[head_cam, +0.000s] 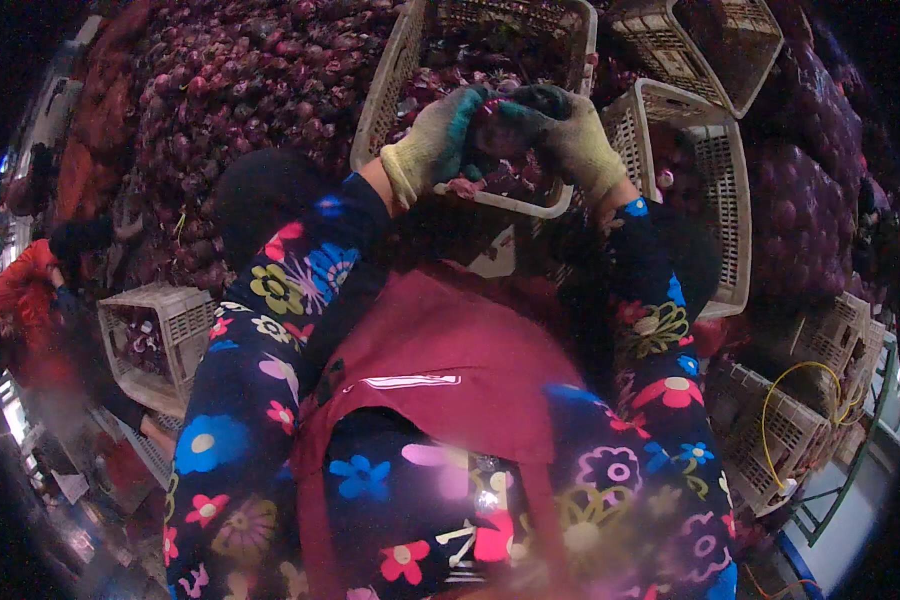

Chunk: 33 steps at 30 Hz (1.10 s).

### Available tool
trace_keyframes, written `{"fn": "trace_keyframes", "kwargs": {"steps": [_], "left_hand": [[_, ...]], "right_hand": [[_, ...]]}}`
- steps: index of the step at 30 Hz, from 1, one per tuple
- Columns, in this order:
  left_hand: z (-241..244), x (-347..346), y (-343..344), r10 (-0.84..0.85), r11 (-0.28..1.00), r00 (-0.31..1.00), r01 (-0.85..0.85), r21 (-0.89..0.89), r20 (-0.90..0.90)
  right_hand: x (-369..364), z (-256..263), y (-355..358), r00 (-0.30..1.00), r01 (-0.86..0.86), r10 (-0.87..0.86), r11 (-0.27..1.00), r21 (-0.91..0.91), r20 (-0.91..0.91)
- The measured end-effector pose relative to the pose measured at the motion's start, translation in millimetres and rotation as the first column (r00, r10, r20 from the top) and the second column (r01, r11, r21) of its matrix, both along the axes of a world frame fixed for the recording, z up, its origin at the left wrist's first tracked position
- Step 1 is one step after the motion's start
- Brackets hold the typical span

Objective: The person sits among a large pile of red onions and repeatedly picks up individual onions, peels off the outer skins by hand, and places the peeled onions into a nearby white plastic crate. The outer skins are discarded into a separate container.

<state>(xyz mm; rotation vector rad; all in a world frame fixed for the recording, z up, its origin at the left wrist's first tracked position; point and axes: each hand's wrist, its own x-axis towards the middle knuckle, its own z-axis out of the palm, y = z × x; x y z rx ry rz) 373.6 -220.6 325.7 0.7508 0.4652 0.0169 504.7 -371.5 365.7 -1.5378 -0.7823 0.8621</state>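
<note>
My left hand [439, 139], in a cream glove with a dark green coated palm, is at the left side of a red onion [499, 135]. Opposite it, my right hand [574, 135], gloved alike, curls its fingers around the onion's right side. Both hands hold the onion over the near end of a plastic crate [562, 201]. Inside that crate lie red onions and loose purple skins. Shadow and the gloves hide much of the held onion. A piece of purple skin [461, 187] hangs at the crate's near rim, just below my left hand.
A large heap of red onions [270, 90] spreads at the left. Another crate [735, 210] with an onion inside stands at the right, beside filled mesh sacks [795, 217]. More crates [161, 307] stand around. A person in red [30, 292] is at the far left.
</note>
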Motion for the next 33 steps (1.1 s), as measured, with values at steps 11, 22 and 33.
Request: {"fn": "trace_keyframes", "kwargs": {"steps": [11, 22, 33], "left_hand": [[4.7, -6.5, 28.1, -0.412, 0.895, 0.909, 0.418, -0.157, 0.069], [25.3, -10.8, -8.3, -0.104, 0.993, 0.99, 0.11, 0.05, -0.097], [14.7, -13.6, 16.1, -0.246, 0.952, 0.969, 0.247, -0.179, 0.03]], "right_hand": [[2.4, -9.4, 2.6, 0.995, 0.0, -0.004, 0.999, 0.036, 0.096], [2.0, -3.6, -1.5, 0.991, 0.004, 0.008, 0.996, -0.086, 0.133], [17.4, -21.8, -4.0, 0.988, 0.136, -0.132, 0.989, 0.051, -0.077]]}}
